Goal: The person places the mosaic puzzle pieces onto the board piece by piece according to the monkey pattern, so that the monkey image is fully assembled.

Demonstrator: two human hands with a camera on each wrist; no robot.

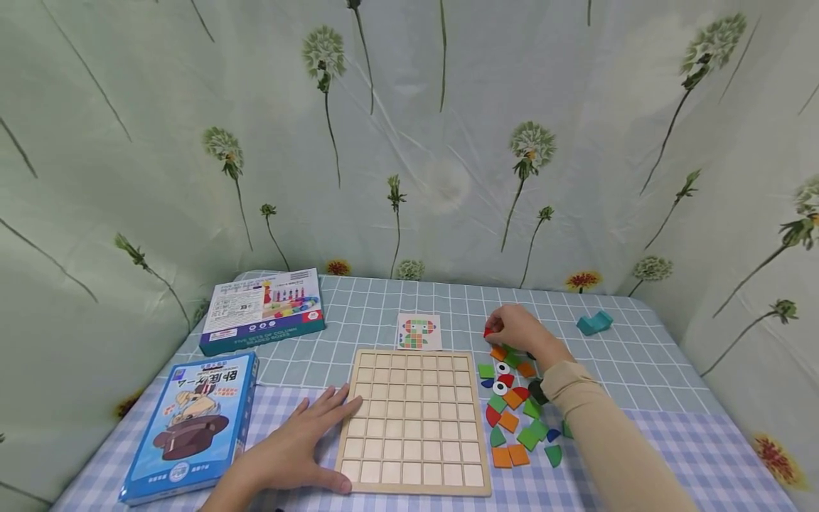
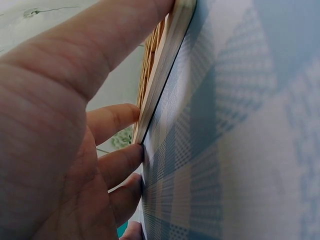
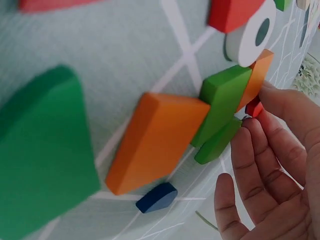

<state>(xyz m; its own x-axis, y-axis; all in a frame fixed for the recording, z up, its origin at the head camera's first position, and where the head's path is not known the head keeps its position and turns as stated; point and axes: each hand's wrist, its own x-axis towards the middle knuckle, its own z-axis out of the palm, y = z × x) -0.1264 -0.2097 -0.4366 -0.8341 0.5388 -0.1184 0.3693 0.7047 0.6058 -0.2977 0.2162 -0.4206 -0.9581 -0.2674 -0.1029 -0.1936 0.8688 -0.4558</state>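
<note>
My left hand (image 1: pixel 301 444) lies spread along the left side of a wooden grid board (image 1: pixel 416 489), fingertips at its frame and thumb near its lower left corner. In the left wrist view, the fingers (image 2: pixel 120 167) reach the edge of the board (image 2: pixel 167 60). Beyond the board's upper right corner, my right hand (image 1: pixel 517 331) pinches a small red block (image 1: pixel 488 332) between thumb and fingers. The right wrist view has this red block (image 3: pixel 254 107) at the fingertips, partly hidden, close by an orange block (image 3: pixel 256 80) and a green block (image 3: pixel 222 105).
Several coloured blocks (image 1: pixel 510 422), some round with eyes, lie right of the board. A pattern card (image 1: pixel 419 332) is behind it. Two boxes, a blue one (image 1: pixel 192 427) and a flat one (image 1: pixel 262 313), stand left. A teal holder (image 1: pixel 595 323) is at back right.
</note>
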